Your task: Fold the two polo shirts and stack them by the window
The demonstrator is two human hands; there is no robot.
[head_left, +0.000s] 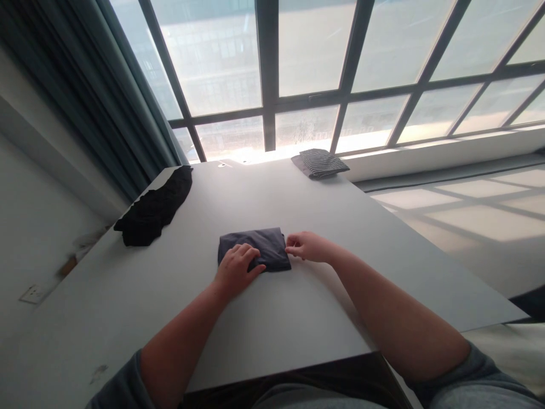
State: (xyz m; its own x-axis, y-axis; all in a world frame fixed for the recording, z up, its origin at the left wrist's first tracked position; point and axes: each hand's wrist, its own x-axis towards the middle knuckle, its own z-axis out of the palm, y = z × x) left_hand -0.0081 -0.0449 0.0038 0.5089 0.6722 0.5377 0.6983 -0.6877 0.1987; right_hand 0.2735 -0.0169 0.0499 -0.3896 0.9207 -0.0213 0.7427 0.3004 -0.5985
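Note:
A small folded dark navy cloth [259, 243] lies in the middle of the grey table [298, 318]. My left hand [235, 269] rests flat on the cloth's near left part, fingers spread over it. At the cloth's right edge my right hand [307, 247] pinches the fabric with its fingertips.
A crumpled black garment [155, 207] lies along the table's left edge. A folded striped cloth [320, 163] sits at the far end by the window sill. Large windows fill the back, a blue curtain [106, 96] hangs at the left, and open floor lies to the right.

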